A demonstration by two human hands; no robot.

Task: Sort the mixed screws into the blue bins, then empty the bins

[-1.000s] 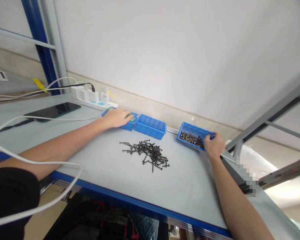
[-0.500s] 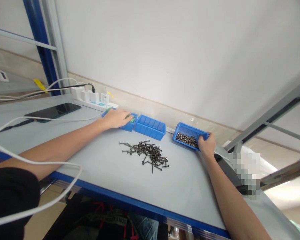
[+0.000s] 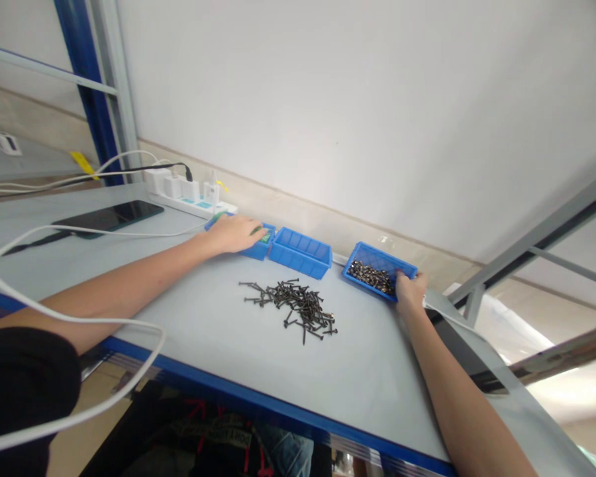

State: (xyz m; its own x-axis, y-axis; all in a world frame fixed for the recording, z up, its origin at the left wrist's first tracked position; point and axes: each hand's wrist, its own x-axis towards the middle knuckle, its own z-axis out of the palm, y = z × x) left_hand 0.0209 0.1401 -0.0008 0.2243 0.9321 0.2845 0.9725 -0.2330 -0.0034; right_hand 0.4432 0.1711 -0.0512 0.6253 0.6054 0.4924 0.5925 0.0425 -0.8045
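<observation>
My left hand (image 3: 233, 234) lies over the left blue bin (image 3: 263, 250), its fingers wrapped across the top; green pieces (image 3: 267, 236) show beside the fingertips. With my right hand (image 3: 410, 290) I grip the right end of another blue bin (image 3: 361, 252), thumb inside the wall. That bin tilts toward me and holds many small shiny metal parts (image 3: 372, 276). Between the two stands a third blue bin (image 3: 300, 260), with nothing visible inside. A loose pile of dark screws (image 3: 302, 305) lies on the grey table (image 3: 258, 351) in front of the bins.
A white power strip (image 3: 193, 205) with plugs and cables stands at the back left, near a dark phone (image 3: 109, 218). A white cable (image 3: 79, 320) loops over my left forearm. Another dark flat device (image 3: 464, 354) lies beside my right forearm. A wall (image 3: 328, 132) rises behind.
Both hands stay on their bins, and the screw pile is unchanged. The view has shifted slightly.
</observation>
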